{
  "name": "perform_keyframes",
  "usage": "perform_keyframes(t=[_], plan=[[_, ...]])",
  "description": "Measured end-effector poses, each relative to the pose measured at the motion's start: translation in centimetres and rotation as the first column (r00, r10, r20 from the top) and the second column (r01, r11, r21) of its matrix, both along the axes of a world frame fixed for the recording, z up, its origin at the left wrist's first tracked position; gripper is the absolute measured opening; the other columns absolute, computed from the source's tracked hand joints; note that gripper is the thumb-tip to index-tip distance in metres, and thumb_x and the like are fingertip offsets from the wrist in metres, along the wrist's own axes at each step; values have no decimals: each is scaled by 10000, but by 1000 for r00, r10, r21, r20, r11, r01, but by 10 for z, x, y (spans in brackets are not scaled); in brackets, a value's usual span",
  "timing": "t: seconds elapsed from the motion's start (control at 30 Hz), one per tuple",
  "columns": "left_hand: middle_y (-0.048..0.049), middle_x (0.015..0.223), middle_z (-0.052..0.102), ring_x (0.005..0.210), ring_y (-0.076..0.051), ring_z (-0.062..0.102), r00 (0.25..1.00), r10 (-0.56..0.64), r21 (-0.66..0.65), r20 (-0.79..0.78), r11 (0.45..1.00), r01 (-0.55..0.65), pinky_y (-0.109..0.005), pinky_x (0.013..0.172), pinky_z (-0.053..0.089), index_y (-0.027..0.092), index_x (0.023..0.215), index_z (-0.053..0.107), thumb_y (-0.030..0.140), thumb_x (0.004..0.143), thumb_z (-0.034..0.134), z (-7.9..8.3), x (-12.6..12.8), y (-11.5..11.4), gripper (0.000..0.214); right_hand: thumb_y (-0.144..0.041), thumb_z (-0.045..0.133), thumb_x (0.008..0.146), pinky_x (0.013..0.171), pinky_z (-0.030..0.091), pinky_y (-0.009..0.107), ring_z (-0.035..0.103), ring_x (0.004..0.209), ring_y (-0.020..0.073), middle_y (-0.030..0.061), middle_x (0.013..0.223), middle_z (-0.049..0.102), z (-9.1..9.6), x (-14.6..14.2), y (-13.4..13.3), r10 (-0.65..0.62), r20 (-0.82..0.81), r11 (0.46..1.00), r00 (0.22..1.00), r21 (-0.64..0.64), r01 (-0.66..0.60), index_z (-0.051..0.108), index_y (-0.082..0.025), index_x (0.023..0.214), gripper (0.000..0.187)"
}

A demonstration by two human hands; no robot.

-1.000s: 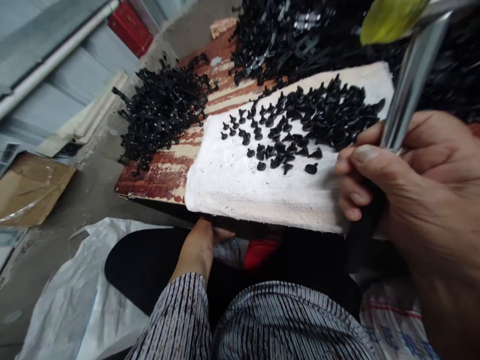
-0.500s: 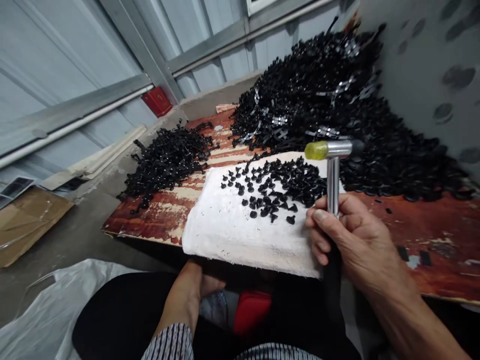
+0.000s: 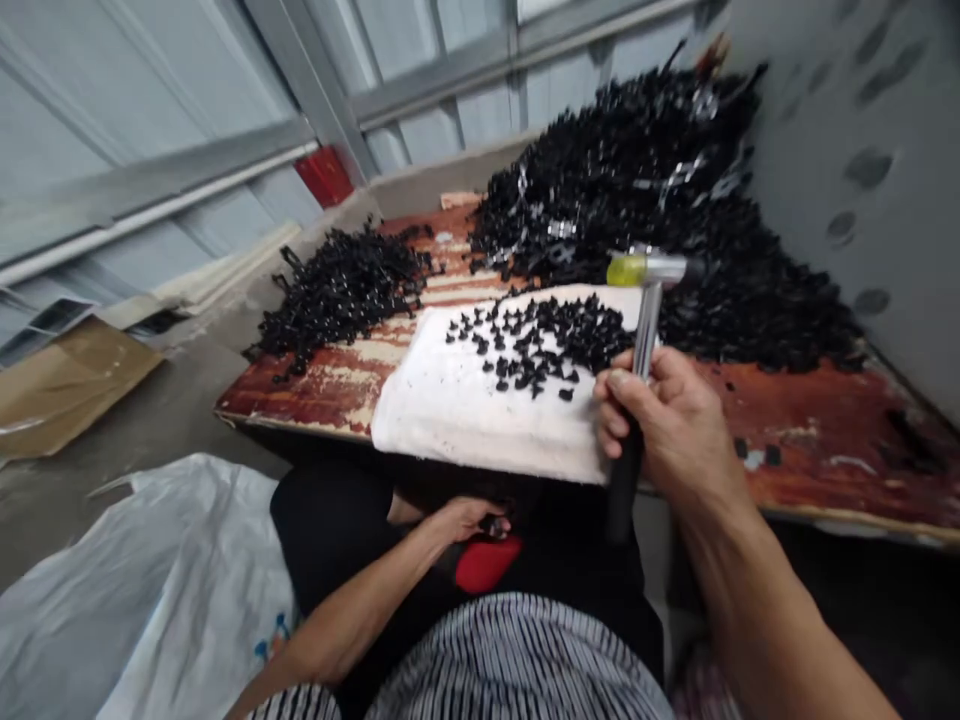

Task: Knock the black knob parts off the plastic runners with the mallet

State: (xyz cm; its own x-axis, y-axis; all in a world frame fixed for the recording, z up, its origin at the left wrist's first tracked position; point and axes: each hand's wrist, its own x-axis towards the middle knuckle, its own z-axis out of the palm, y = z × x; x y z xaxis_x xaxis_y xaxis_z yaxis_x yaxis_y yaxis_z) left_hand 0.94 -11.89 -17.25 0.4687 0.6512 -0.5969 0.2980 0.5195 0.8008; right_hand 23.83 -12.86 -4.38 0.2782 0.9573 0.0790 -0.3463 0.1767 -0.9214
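My right hand (image 3: 664,400) is closed around the handle of a small two-faced mallet (image 3: 660,270), held upright above the right edge of a white cloth pad. Its chrome head has a yellow face on the left and a dark one on the right. My left hand (image 3: 472,518) is below the table edge, over my lap, fingers curled round small dark pieces that are partly hidden and blurred. On the white cloth (image 3: 480,435) lie many loose small black parts (image 3: 577,335) with round bases and short stems.
A worn red-brown table (image 3: 300,400) carries the cloth. A small heap of black parts (image 3: 341,295) sits at left, and a large heap (image 3: 622,180) at the back right. White plastic sheeting (image 3: 180,560) and a cardboard piece (image 3: 90,385) lie at left; something red (image 3: 484,565) is near my lap.
My left hand has come out from under the table edge into view over my lap, with dark pieces in its fingers. My right hand still holds the mallet. The view has shifted.
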Motion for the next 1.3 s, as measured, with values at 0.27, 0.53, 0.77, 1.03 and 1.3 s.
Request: perform_keyframes(t=[0.27, 0.53, 0.77, 1.03, 1.3], plan=[[10, 615, 590, 583, -108, 562, 945, -327, -1, 20, 945, 327, -223, 589, 421, 132, 770, 621, 248, 783, 633, 90, -21, -73, 118, -220, 684, 718, 291, 386, 192, 420, 374, 62, -75, 642, 591, -4, 0, 1, -48, 21, 996, 999, 80, 46, 473, -245, 836, 244], [-12, 771, 610, 719, -124, 555, 946, -208, 792, -249, 519, 323, -229, 662, 413, 136, 811, 664, 311, 851, 595, 213, 22, -16, 192, -343, 722, 677, 264, 385, 182, 418, 368, 54, -84, 635, 583, 3, -3, 0, -2, -3, 999, 1000, 36, 2, 475, -229, 850, 323], [12, 651, 593, 598, -118, 511, 937, -57, 897, -345, 273, 347, -233, 545, 353, 120, 833, 699, 415, 784, 621, 254, 115, 140, 308, -448, 736, 681, 255, 373, 169, 397, 341, 41, -88, 603, 566, 5, -5, 0, -2, -93, 999, 996, 32, 5, 461, -219, 847, 395], [-7, 639, 618, 536, -112, 576, 985, -18, 870, -170, 467, 159, -240, 535, 460, 131, 817, 620, 217, 800, 526, 247, 143, 180, 128, -594, 702, 717, 265, 397, 163, 406, 388, 33, -81, 697, 544, 1, -3, 3, -90, -320, 994, 943, 30, 105, 432, -231, 843, 470], [-3, 781, 669, 495, -81, 586, 931, -331, 479, 154, 849, 223, -196, 433, 479, 193, 921, 446, 362, 756, 742, 223, 123, 96, 379, -485, 733, 751, 263, 380, 136, 425, 389, 31, -60, 761, 584, 3, 2, 1, -152, -430, 987, 890, -17, 161, 498, -246, 915, 373]])
